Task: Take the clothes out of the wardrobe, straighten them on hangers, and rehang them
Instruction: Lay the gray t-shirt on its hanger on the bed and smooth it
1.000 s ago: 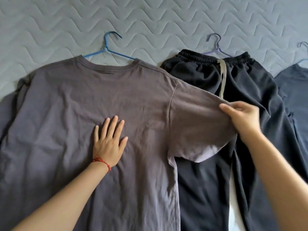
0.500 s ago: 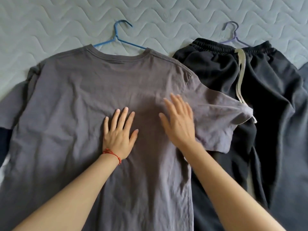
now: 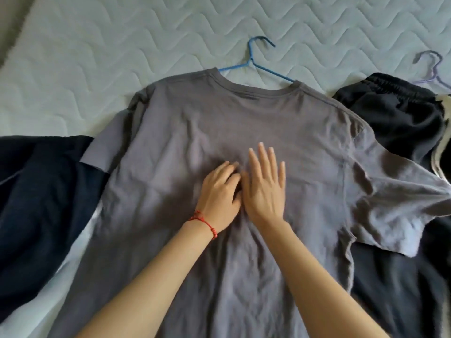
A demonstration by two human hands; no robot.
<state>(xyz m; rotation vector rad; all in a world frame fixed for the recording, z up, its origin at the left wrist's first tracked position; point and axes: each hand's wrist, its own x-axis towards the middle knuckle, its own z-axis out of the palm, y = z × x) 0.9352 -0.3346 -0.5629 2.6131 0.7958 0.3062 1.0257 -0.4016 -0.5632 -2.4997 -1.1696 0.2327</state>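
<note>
A grey T-shirt (image 3: 244,123) lies spread flat on the quilted mattress (image 3: 122,45), with a blue hanger (image 3: 253,64) inside its neck. Both hands rest side by side on the middle of the shirt. My left hand (image 3: 219,191), a red cord at its wrist, lies with fingers slightly curled against the cloth. My right hand (image 3: 264,184) lies flat with fingers spread, thumb touching the left hand. The shirt's right sleeve (image 3: 390,215) lies crumpled over black trousers.
Black trousers (image 3: 395,118) on a purple hanger (image 3: 429,69) lie to the right, partly under the shirt's sleeve. A dark navy garment (image 3: 39,203) lies at the left, under the shirt's left sleeve. Bare mattress stretches beyond the hangers.
My right hand let go of the sleeve, moved left onto the shirt's middle and now touches the left hand. The sleeve has dropped and creased. The view has shifted left.
</note>
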